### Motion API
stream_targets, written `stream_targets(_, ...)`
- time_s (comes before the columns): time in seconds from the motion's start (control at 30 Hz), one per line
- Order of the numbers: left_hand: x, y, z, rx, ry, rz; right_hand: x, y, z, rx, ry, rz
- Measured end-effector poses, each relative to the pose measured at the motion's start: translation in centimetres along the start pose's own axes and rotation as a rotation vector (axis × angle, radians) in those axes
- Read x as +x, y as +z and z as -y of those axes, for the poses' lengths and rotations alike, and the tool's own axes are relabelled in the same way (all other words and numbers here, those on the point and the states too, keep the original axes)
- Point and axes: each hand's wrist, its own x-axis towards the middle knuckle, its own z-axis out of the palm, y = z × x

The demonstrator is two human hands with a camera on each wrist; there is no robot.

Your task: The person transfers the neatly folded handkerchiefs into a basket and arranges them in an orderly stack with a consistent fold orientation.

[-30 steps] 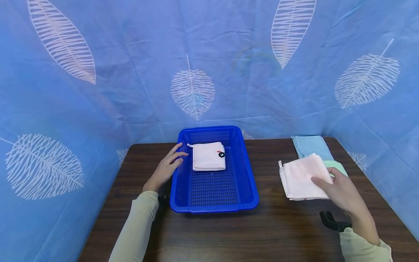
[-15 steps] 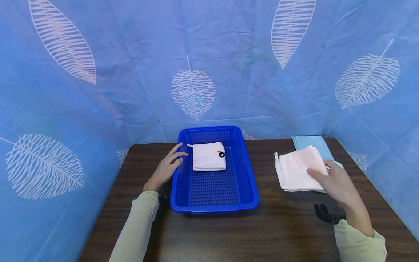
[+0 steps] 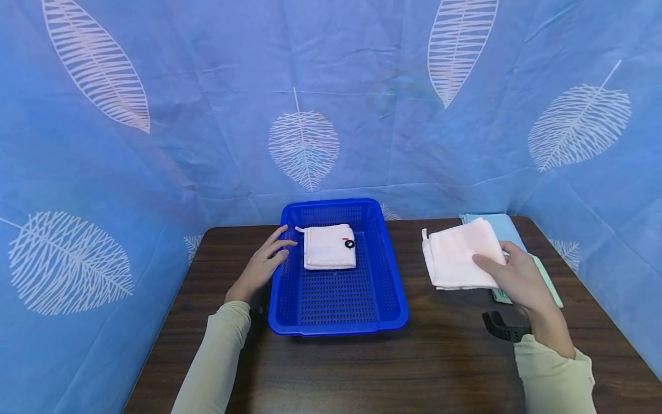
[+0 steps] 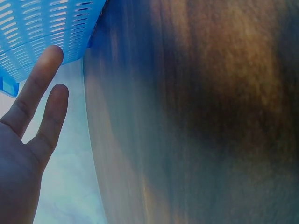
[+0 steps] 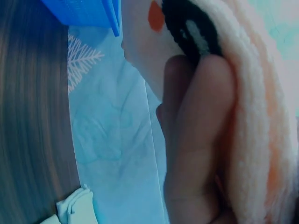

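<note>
My right hand (image 3: pixel 522 279) pinches a folded pale pink towel (image 3: pixel 455 256) at its right edge, thumb on top, raised over the right part of the table. In the right wrist view, the fingers press the towel's other face, where a black and an orange mark (image 5: pixel 156 16) show. A blue plastic basket (image 3: pixel 338 330) stands mid-table. Inside it, toward the back, lies another folded pale pink towel (image 3: pixel 323 247) with a small black and red motif. My left hand (image 3: pixel 256 270) is at the basket's left rim, fingers extended; the left wrist view shows two fingers spread beside the basket's slotted wall (image 4: pixel 51 28).
At the back right lie a folded light blue towel (image 3: pixel 507 227) and a light green one (image 3: pixel 549 282), partly hidden by the right hand and held towel. Blue leaf-patterned cloth (image 3: pixel 362 144) hangs behind and at both sides of the dark wood table (image 3: pixel 362 379).
My right hand has carried the pink towel leftward and a little toward the back, uncovering more of the green towel. The left hand and basket have stayed in place.
</note>
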Motion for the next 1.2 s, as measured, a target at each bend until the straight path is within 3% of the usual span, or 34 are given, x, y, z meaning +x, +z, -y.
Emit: stream_targets(1.2, 0.1, -0.1, -0.1, 0.000, -0.003, 0.002, 3.2, 5.3, 5.3, 0.180, 0.004, 0.038)
